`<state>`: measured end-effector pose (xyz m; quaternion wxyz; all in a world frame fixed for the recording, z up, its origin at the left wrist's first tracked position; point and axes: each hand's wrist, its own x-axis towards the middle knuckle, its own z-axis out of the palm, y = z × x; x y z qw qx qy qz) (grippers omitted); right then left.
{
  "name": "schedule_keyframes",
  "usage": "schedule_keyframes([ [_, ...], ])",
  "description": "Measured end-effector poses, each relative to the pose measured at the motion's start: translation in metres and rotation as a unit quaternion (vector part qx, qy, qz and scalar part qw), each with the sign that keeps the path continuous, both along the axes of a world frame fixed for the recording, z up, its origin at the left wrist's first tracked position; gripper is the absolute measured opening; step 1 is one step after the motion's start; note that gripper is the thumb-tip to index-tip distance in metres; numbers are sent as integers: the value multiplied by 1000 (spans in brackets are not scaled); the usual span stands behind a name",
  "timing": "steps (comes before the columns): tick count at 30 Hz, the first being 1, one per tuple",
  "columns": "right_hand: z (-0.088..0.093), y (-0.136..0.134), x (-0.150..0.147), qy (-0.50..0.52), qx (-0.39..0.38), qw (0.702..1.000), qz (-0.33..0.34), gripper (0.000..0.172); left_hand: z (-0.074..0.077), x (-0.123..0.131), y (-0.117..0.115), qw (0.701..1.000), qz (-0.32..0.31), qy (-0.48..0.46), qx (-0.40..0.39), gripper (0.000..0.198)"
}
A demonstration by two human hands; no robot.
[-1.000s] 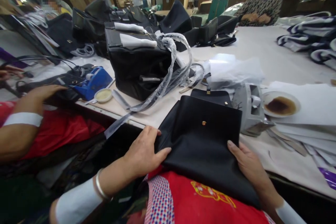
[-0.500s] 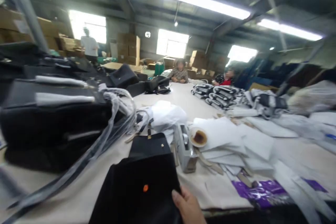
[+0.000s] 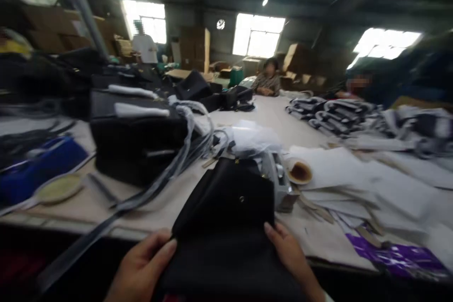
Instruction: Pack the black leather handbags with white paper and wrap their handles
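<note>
A black bag (image 3: 226, 226) with a flap and a small metal fitting leans over the near table edge in front of me. My left hand (image 3: 145, 262) grips its left side, thumb on top. My right hand (image 3: 292, 252) pinches its right edge between thumb and fingers. Just beyond the bag's right side stands a grey tape dispenser (image 3: 279, 184). Beside that is a small dish with brown liquid (image 3: 300, 171). Long straps in clear plastic (image 3: 159, 188) run along the table to the bag's left.
A large black bag with white-wrapped handles (image 3: 138, 137) stands at left, near a blue box (image 3: 42, 165) and a round yellowish pad (image 3: 59, 188). White sheets (image 3: 332, 170) and purple packaging (image 3: 396, 255) lie at right. Folded striped pieces (image 3: 339, 115) and a seated person (image 3: 267, 80) are farther back.
My left hand has come into view and taken hold of the bag's left side. The orange spot on the bag no longer shows. The view has swung left and down.
</note>
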<state>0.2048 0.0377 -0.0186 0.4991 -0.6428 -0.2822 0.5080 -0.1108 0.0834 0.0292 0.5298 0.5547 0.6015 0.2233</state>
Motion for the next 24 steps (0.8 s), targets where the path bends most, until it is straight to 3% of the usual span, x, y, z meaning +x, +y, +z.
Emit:
schedule_keyframes([
  [2,3,0,1,-17,-37,999,1,60,-20,-4,-7,985,78,-149,-35,38],
  [4,2,0,2,-20,-54,998,2,57,-30,-9,-10,981,57,-177,-62,35],
  [7,-1,-2,1,9,-58,998,21,56,-19,-12,1,998,-51,-22,20,27],
  [9,-2,-2,0,21,-47,998,29,57,-3,-8,16,981,-101,112,120,25],
  [12,-3,-2,0,8,-27,999,26,56,10,10,43,949,-121,209,202,31],
  [15,-4,-4,0,-2,-28,999,24,56,5,31,67,944,-108,236,206,38],
  [19,-7,-7,2,8,-33,999,30,54,-7,41,79,966,-96,173,169,21],
  [24,-6,-4,0,31,-47,997,49,53,-9,39,72,994,-43,6,104,9],
])
